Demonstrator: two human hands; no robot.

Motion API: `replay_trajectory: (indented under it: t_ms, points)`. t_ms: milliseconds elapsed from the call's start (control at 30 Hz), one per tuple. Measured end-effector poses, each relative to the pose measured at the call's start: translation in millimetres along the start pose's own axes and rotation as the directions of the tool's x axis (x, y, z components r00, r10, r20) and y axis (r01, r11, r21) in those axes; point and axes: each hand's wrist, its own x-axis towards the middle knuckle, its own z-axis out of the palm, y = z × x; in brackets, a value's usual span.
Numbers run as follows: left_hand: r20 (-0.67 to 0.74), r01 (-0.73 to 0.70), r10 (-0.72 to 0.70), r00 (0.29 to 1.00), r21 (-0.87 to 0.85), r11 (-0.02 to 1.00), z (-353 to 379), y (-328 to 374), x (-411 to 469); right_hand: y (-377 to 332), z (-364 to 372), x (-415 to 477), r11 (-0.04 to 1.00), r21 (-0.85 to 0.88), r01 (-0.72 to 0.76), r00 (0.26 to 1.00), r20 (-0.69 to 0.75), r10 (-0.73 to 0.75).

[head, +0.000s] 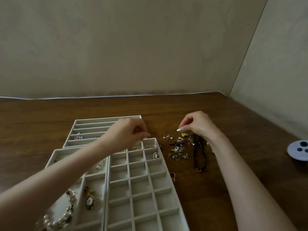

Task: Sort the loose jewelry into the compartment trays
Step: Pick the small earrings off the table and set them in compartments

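brown wood tabletop (225,114) carries a pale grey felt grid tray (164,170) of small square compartments. the left hand (131,132) hovers over its far right corner, fingers curled and thumb against the fingertips; whether it pinches a piece i cannot tell. the right hand (197,125) hangs with fingertips pressed together just above the heap of small mixed-colour loose jewelry (178,148), right of that tray; any piece between them is too small to see. a black cord necklace (199,155) lies beside the heap.
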Motion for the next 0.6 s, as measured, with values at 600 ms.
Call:
replay_trajectory:
  t_ms: [600]
  points:
    - [-0.127, -0.01, -0.014, 0.992, -0.182, 0.983, -4, -29, -9, -57, 44, -38, 0.97, 0.007, 0.244, 0.891, 0.392, -0.227]
